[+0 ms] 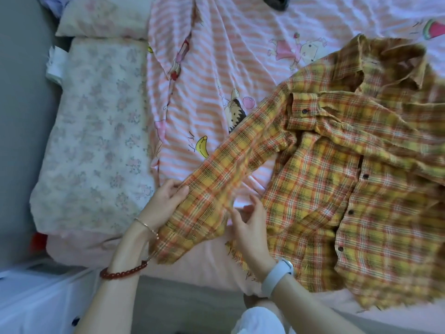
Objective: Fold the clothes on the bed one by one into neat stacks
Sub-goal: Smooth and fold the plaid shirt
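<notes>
Both hands pinch sleeve of rumpled yellow-orange plaid shirt: left hand, right hand.

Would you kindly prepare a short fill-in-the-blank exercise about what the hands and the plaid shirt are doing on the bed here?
1. Both hands grip one ____ of the plaid shirt.
2. The left hand has a dark red bead ____ on its wrist.
3. The right hand has a white ____ on its wrist.
4. Printed on the striped sheet near the sleeve is a yellow ____.

Missing words: sleeve; bracelet; watch; banana
</notes>
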Available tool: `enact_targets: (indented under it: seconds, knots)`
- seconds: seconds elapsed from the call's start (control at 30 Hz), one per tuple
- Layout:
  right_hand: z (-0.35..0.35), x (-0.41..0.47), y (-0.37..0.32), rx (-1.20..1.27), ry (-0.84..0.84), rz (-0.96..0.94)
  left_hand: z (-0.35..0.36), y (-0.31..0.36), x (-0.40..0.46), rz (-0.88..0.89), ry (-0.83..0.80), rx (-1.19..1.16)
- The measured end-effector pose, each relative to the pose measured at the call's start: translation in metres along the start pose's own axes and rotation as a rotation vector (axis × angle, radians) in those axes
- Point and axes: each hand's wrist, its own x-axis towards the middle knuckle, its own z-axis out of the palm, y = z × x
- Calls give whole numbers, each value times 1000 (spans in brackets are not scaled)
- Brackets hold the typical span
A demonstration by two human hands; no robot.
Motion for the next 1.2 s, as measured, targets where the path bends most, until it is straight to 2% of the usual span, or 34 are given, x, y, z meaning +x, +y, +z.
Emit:
enact_targets:
  seconds: [0.1,0.17,0.23,0.4,0.5,0.57,0.6,0.67,0.7,0.73,0.8,0.9,0.97,1.1,1.2]
  knots:
    - [-25,-6,-9,1,-134,-174,18,22,-13,-62,-11,-306]
    - [-46,-11,-14,-3,-251,-191,44,33,-15,-113,-10,-347]
    - [-70,-11,-17,-63,-285,-181,79,46,-13,-182,-96,-357]
    - [-130,4,-20,-51,-227,-6,163,83,-9,-358,-480,-508]
    - [-169,14,-17,-105,-82,17,206,99,-4,-375,-611,-541]
    - [-199,22,-14,-128,16,-12,228,110,1,-242,-556,-367]
    - [-215,28,-12,-169,51,-19,237,114,6,-92,-453,-181]
    - [-250,40,-8,-308,108,-29,249,117,26,330,-136,342]
    - [-267,46,-9,-359,128,-41,253,119,39,522,-32,565]
    - [-284,52,-11,-390,151,-51,257,122,54,644,-7,744]
    - [-315,65,-16,-436,203,-73,264,132,82,671,-143,1076]
    - [-356,89,-26,-536,259,-111,278,147,115,518,-367,1404]
    - [-379,107,-32,-596,285,-129,289,160,127,550,-402,1437]
    - [-417,144,-44,-762,415,-209,306,190,142,496,-476,952]
    - [-440,177,-53,-840,474,-305,319,205,156,481,-423,799]
